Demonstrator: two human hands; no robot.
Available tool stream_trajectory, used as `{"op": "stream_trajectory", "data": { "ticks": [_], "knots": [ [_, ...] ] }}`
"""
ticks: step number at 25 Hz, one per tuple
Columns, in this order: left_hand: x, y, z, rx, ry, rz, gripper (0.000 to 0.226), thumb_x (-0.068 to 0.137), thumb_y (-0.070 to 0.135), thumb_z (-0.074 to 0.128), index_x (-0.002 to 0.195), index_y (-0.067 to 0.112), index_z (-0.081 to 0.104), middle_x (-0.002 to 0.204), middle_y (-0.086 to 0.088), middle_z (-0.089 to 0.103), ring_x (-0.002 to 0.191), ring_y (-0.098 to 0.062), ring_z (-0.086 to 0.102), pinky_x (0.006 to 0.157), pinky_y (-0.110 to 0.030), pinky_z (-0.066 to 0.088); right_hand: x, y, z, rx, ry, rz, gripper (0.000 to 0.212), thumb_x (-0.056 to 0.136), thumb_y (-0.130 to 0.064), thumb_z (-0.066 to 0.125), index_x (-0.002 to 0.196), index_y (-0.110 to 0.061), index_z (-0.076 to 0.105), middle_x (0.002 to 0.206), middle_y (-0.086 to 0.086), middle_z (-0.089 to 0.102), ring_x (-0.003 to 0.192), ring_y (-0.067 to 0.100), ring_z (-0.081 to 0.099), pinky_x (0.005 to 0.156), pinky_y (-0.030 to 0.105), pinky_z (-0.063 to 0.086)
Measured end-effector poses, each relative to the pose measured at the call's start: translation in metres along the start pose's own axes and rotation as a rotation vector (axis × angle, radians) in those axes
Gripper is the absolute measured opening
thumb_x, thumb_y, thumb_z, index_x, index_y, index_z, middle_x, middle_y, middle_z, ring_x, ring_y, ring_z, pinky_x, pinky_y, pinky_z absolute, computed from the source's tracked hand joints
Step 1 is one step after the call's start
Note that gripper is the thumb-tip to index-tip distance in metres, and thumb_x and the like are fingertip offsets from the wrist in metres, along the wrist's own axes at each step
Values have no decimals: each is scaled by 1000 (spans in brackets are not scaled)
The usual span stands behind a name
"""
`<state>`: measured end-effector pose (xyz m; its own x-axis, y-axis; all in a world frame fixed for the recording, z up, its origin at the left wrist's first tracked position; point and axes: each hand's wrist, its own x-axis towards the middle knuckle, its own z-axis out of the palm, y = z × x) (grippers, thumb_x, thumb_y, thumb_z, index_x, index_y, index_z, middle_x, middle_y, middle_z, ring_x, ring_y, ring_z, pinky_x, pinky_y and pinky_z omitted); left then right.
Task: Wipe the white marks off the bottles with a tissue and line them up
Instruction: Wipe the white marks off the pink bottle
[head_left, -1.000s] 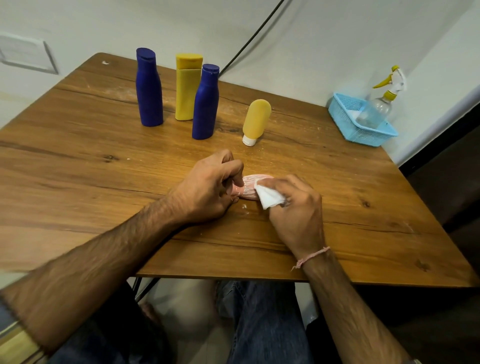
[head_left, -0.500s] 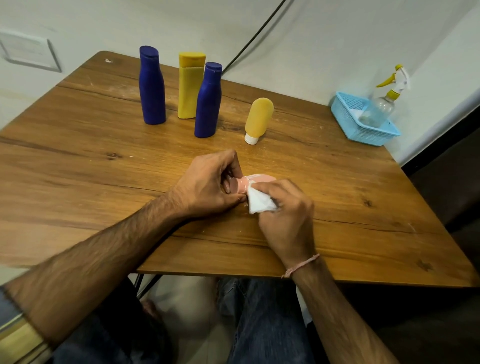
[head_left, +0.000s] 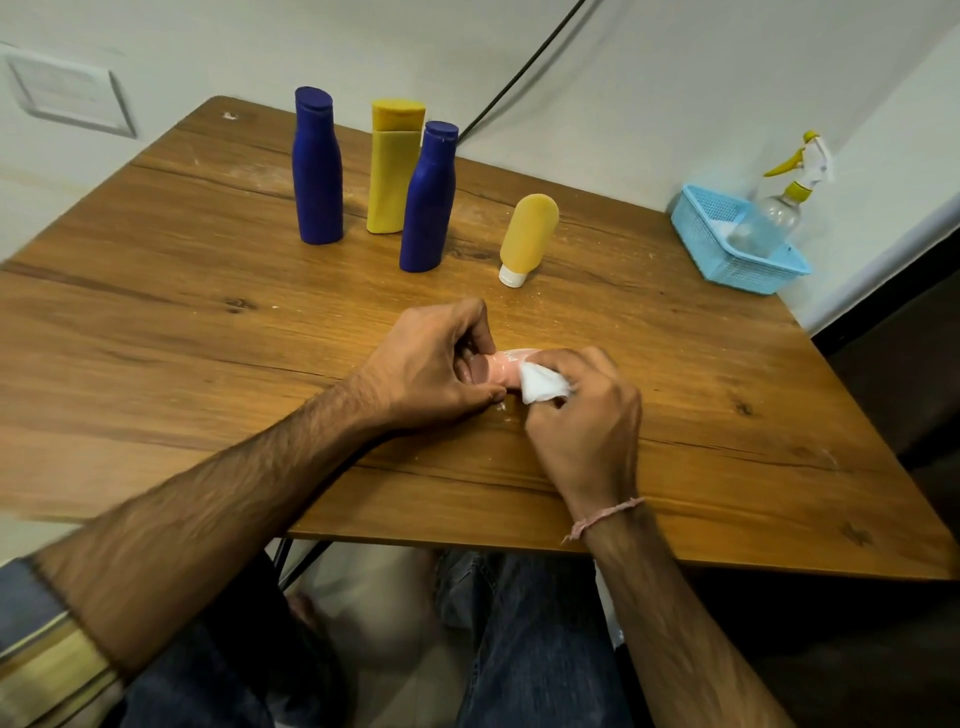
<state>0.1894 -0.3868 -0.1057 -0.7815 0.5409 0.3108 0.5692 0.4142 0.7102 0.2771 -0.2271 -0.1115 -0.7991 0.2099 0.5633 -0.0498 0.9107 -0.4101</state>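
At frame centre, a pink bottle (head_left: 503, 367) lies on the tabletop (head_left: 156, 332). The left hand (head_left: 434, 366) grips its end, fingers curled; the right hand (head_left: 584, 410) pinches a tissue (head_left: 540, 384) against it. Four bottles (head_left: 415, 187) stand above.

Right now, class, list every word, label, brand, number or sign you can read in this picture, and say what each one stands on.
None can be read.
Left dark blue plastic bottle and right dark blue plastic bottle: plain.
Tall yellow plastic bottle and orange-yellow tube on its white cap: plain.
Pale pink bottle touched by the white tissue: whitish marks, too blurred to tell from print.
Clear spray bottle: no label legible.
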Motion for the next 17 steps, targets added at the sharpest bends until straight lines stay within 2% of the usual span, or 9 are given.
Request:
{"op": "stream_trajectory", "data": {
  "ticks": [2,6,9,12,13,16,17],
  "knots": [
    [-1,-1,1,-31,17,61,31,76,23,88,91,16,62,90,5,68,77,-7,64,64,-25,56,-3,-6,0,38,-58,-129,34,81,-8,59,110,-13,76,105,4,70,96,21,65,77,38,56],
    [0,-2,1,20,10,47,38,74,25,89,97,19,59,96,6,67,83,-6,63,68,-26,58,5,-1,0,-1,3,29,33,81,0,67,111,-11,75,103,4,70,92,19,64,78,45,59],
    [0,1,1,-37,-5,64,44,77,19,86,105,18,52,92,7,63,79,-6,63,67,-24,55,1,-7,-2,51,-85,-149,33,84,-9,61,113,-13,75,105,4,70,95,20,65,77,41,57],
    [-2,1,0,-44,-10,74,55,74,19,88,108,23,45,95,10,60,83,-4,62,70,-20,55,9,4,-5,14,-13,-29,36,81,-1,61,113,-11,75,103,5,71,92,23,65,76,47,59],
    [-2,1,1,-26,-11,81,52,74,19,88,107,23,47,97,9,60,85,-4,62,71,-22,55,8,4,-5,9,-14,-21,37,80,2,62,112,-11,76,103,6,71,93,23,65,77,47,59],
    [0,-2,2,13,1,150,34,76,16,86,97,17,59,98,4,65,85,-9,63,73,-31,57,-2,4,-6,44,-74,-161,34,83,-4,62,112,-13,76,107,6,71,98,23,65,79,44,58],
    [0,-3,2,20,9,164,33,75,15,87,95,16,60,99,2,66,86,-11,64,73,-32,57,1,8,-7,44,-50,-131,34,82,-3,62,111,-13,77,106,6,72,96,23,66,77,45,58]
  ]
}}
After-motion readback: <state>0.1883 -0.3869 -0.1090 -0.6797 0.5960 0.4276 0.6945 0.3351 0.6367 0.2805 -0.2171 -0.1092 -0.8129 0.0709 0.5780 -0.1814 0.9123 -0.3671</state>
